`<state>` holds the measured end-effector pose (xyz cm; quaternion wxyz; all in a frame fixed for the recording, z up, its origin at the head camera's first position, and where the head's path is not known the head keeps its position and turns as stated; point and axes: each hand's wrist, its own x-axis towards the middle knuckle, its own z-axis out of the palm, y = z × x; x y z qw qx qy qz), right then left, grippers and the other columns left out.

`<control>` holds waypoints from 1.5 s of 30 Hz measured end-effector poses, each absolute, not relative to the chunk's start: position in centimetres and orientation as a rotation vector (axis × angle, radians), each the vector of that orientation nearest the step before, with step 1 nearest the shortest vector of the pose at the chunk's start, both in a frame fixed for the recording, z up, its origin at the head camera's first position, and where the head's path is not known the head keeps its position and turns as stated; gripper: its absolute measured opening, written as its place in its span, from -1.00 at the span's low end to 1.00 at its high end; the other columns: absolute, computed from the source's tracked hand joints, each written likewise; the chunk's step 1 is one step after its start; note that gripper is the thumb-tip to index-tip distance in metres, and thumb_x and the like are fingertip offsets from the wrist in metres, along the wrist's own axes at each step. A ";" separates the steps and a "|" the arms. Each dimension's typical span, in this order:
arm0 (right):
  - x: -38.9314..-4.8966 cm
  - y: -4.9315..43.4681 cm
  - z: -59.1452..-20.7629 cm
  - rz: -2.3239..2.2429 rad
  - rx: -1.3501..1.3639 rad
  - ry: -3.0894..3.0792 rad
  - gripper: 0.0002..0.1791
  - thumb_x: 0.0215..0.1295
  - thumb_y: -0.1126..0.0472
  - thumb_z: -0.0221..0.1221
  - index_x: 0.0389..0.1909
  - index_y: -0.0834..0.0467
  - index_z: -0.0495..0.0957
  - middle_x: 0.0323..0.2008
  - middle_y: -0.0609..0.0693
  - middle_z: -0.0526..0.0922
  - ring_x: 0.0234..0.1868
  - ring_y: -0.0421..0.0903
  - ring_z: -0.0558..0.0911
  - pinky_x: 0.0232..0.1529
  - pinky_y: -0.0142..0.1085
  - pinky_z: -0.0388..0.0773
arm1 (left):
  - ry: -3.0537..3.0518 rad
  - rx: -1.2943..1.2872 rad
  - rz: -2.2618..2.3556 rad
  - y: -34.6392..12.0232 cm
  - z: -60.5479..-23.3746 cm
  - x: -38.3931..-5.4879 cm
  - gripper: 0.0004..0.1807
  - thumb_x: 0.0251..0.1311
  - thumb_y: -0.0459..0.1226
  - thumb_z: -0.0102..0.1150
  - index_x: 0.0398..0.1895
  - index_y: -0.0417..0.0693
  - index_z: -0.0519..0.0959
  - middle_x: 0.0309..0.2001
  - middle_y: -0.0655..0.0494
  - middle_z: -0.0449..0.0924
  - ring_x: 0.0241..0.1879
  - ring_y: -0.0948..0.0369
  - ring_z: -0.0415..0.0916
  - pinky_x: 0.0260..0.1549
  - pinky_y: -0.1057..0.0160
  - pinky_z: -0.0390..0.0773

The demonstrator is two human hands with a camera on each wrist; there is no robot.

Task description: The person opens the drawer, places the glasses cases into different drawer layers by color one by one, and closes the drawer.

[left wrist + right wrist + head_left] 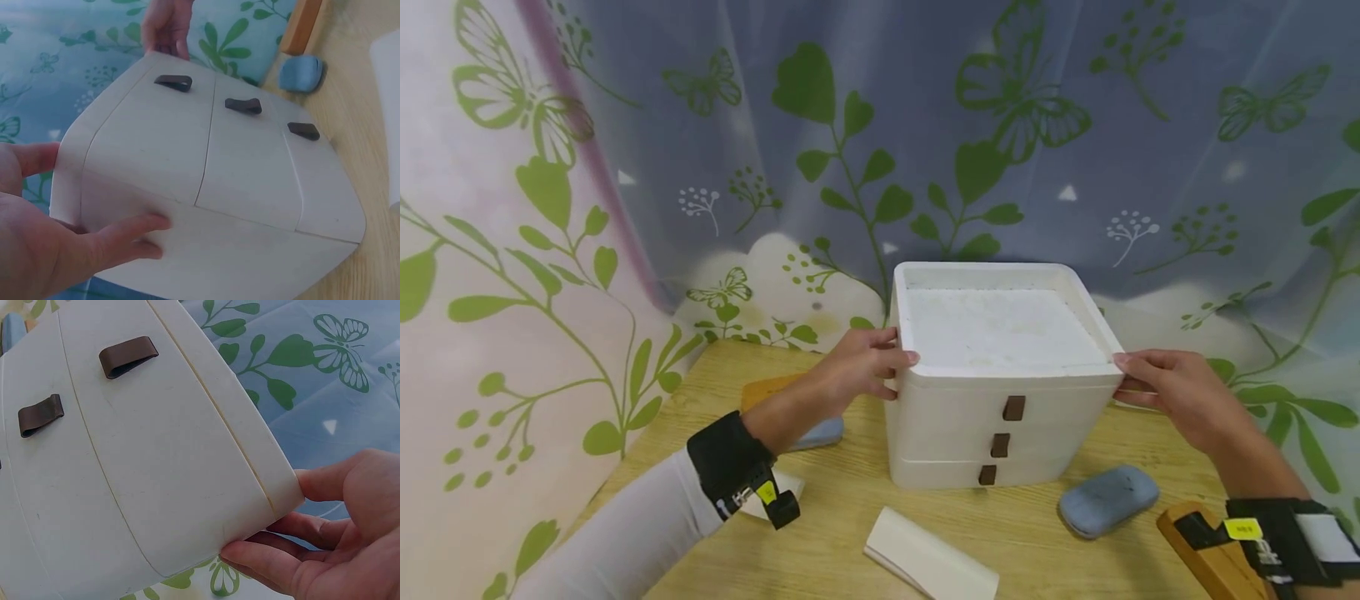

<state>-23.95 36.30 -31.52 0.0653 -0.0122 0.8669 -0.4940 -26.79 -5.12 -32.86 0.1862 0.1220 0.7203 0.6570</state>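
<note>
A white three-drawer storage box [1000,425] with brown pull tabs and a shallow, rimmed top stands against the curtain. My left hand [868,364] grips its left side near the front corner, thumb at the upper rim and fingers along the side wall. On the opposite corner, my right hand [1176,392] pinches the rim between thumb and fingers. The right wrist view shows that thumb [328,483] on the top edge, with the fingers under it against the side. All three drawers are closed.
A blue-grey case [1108,500] lies right of the box, beside a wooden block [1195,550]. In front is a folded cream-coloured item [928,554]. Behind the left forearm are an orange-brown piece [767,387], another blue case [820,433] and a white item [786,492]. A patterned curtain [850,167] hangs behind.
</note>
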 end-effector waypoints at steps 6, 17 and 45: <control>-24.0 35.8 -31.5 -1.479 -0.003 2.614 -0.21 0.61 -0.07 0.04 0.44 0.57 0.21 -0.21 -0.45 0.62 -0.16 -0.47 0.70 -0.06 -0.42 0.73 | 2.010 0.366 1.842 -6.0 -33.0 -27.7 -0.19 0.39 -0.16 0.24 0.64 -0.08 0.16 0.49 -0.08 0.41 0.39 -0.14 0.49 0.17 -0.14 0.66; -23.8 35.1 -31.5 -1.455 0.043 2.636 -0.19 0.60 -0.13 0.03 0.45 0.52 0.24 -0.14 -0.36 0.66 -0.14 -0.46 0.72 0.01 -0.35 0.74 | 1.997 0.400 1.843 -6.8 -33.3 -29.2 -0.26 0.40 -0.18 0.22 0.60 -0.08 0.24 0.43 -0.12 0.47 0.31 -0.11 0.55 0.12 -0.10 0.69; -23.0 33.2 -32.4 -1.519 0.072 2.736 -0.18 0.58 -0.16 0.05 0.41 0.53 0.29 0.05 -0.01 0.67 -0.18 -0.53 0.68 -0.08 -0.47 0.72 | 1.983 0.416 1.844 -8.1 -33.7 -31.9 -0.32 0.42 -0.21 0.19 0.57 -0.11 0.29 0.39 -0.20 0.51 0.28 -0.20 0.57 0.12 -0.10 0.70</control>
